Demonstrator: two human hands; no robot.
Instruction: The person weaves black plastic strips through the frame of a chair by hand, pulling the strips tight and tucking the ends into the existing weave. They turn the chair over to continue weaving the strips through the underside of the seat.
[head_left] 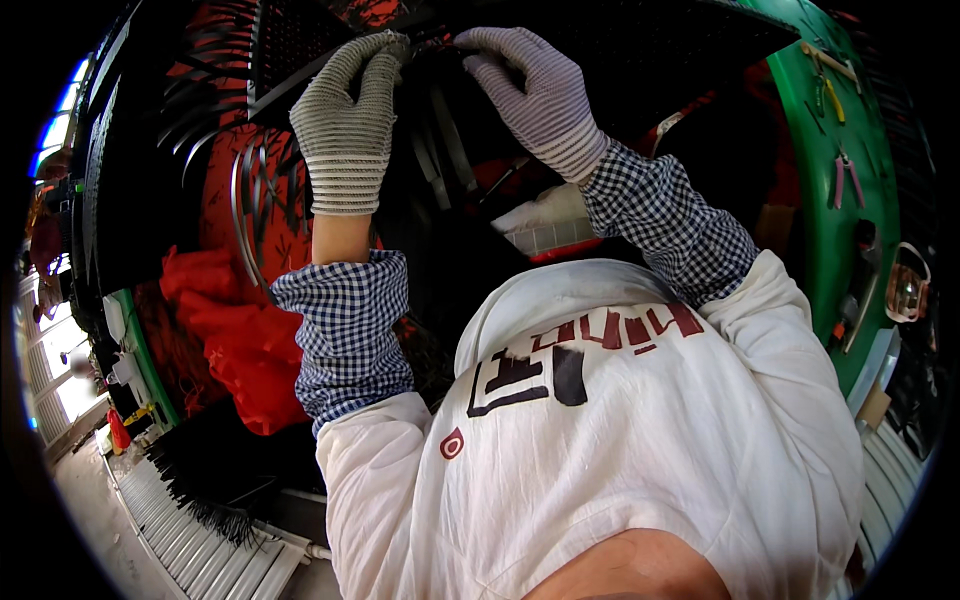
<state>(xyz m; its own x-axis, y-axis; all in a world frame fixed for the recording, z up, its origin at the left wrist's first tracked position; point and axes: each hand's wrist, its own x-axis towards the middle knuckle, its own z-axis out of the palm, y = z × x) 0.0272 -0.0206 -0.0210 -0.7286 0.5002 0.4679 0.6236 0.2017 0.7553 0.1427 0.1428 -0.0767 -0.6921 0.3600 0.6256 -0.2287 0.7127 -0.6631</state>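
Observation:
My left hand [345, 130], in a grey ribbed glove, is raised at the top centre with its thumb and fingers pressed together. My right hand [540, 100], in a paler striped glove, faces it across a small gap, fingers bent toward the thumb in a pinch. What sits between the fingertips is dark and too small to make out. Both hands are at the near edge of a black perforated panel [650, 45]. Below and between them hang flat black strips [445, 140]. More loose black strips [200, 95] fringe the panel's left side.
Red cloth [235, 330] hangs left of my left forearm. A white and red object [550, 225] lies below my right wrist. At right, a green board [850, 230] carries pink-handled pliers [848, 182] and other tools. Roller conveyors [215, 545] run at lower left and right.

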